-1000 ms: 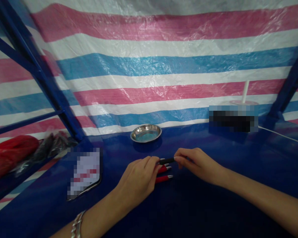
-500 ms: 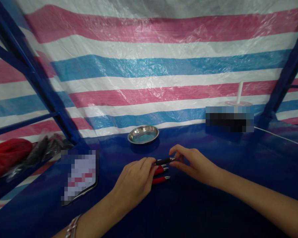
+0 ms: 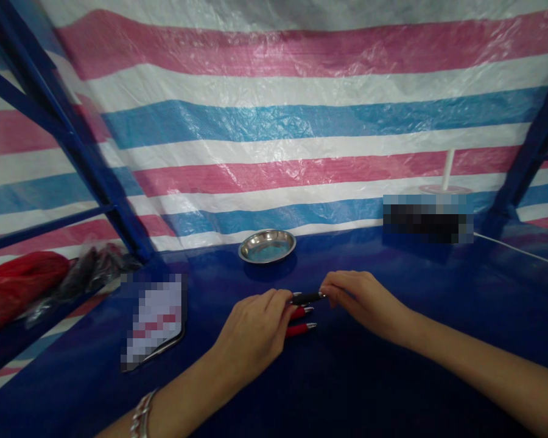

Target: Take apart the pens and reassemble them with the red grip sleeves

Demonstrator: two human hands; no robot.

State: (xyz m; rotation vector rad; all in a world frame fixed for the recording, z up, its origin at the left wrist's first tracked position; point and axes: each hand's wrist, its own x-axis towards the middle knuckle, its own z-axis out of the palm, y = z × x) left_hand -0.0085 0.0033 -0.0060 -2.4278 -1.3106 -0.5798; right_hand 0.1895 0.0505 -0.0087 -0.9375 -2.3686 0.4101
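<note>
Between my two hands a black pen (image 3: pixel 307 298) is held level, its tip pointing right. My left hand (image 3: pixel 258 319) is closed around the pen's left part, which the fingers hide. At the other end, my right hand (image 3: pixel 354 295) pinches the silver tip between thumb and fingers. Below the black pen, red pens (image 3: pixel 301 329) lie on the blue table (image 3: pixel 347 377), silver tips to the right. Their left ends are covered by my left hand.
A shallow metal dish (image 3: pixel 267 247) stands at the table's back. On the left lies a blurred-out flat item (image 3: pixel 158 322). A pixelated dark object (image 3: pixel 427 222) with a white cable is at the back right. Red and black plastic-wrapped goods (image 3: pixel 22 289) sit far left, beside blue frame bars (image 3: pixel 73 137).
The fingers of my right hand have closed on the silver tip of the black pen; before, they were more spread. The whole view has shifted slightly.
</note>
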